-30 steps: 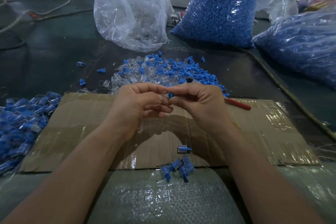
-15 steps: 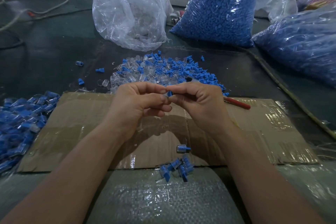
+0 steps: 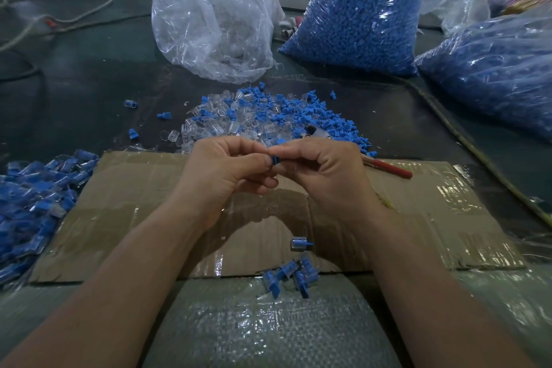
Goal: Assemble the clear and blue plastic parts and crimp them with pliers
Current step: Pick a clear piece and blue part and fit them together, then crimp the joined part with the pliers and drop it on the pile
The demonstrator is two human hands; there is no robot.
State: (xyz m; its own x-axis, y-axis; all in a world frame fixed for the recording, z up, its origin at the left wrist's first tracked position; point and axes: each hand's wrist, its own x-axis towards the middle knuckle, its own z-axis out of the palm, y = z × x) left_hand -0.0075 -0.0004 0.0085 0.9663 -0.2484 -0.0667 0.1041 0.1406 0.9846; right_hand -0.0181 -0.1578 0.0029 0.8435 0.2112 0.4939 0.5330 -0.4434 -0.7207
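Left hand (image 3: 221, 170) and right hand (image 3: 325, 176) pinch one blue part (image 3: 275, 159) above cardboard (image 3: 134, 203); loose parts pile (image 3: 263, 116) behind, pliers (image 3: 391, 169) beside the right hand.

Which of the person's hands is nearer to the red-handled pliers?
Right. The right hand is directly in front of the pliers, hiding their middle. The left hand is farther off, on the other side of the blue part pinched between both hands.

Two hands (image 3: 222, 179) (image 3: 331, 179), one pinched part (image 3: 275, 159), one pliers (image 3: 391, 170)
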